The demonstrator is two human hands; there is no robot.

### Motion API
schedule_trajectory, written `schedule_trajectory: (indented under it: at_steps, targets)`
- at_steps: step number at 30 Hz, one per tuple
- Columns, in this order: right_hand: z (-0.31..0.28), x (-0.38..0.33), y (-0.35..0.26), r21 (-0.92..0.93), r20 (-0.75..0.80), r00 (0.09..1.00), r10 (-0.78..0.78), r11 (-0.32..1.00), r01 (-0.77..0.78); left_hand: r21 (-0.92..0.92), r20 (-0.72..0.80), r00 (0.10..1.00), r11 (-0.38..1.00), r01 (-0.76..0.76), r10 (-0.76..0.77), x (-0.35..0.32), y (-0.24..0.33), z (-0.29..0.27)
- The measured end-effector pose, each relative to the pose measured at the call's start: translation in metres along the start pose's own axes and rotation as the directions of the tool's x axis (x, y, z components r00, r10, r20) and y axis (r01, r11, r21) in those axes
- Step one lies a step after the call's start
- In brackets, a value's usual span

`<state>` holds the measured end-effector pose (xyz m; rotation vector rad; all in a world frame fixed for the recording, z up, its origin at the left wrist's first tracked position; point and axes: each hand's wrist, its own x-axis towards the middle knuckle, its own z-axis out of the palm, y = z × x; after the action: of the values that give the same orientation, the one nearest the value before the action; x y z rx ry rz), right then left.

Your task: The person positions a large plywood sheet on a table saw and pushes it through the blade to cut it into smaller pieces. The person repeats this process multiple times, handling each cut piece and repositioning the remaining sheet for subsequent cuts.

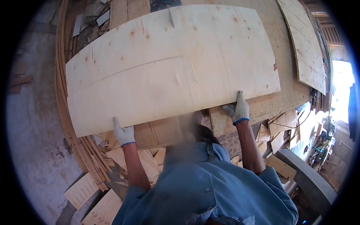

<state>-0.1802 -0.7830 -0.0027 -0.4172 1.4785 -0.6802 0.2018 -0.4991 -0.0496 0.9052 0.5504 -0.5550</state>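
Above a stack of boards (262,105), both gloved hands grip the near edge of a pale veneer sheet (168,63) that lies wide and slightly bowed across the middle of the view. Left hand (123,133) is closed on the sheet's lower left edge, fingers curled over it. Right hand (239,109) clamps the lower right edge, thumb spread to the side. Wood offcuts (150,161) litter the floor (33,131) below, beside a bundle of thin strips (80,150).

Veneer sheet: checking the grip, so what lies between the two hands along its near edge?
In the head view, only the veneer sheet spans from left hand to right hand; stacked boards lie below.
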Motion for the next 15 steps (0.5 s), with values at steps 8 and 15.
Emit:
schedule_trajectory:
  at_steps: [8, 15]
  targets:
    - [0.019, 0.007, -0.012, 0.006, -0.014, 1.0, -0.009, 1.0, 0.009, 0.032, 0.028, 0.999, 0.999, -0.041, 0.04, 0.013, -0.003, 0.015]
    - [0.011, 0.053, 0.002, -0.039, 0.001, 0.996, -0.094, 0.995, 0.094, 0.033, 0.068, 0.996, 0.998, -0.052, 0.05, 0.034, -0.002, 0.025]
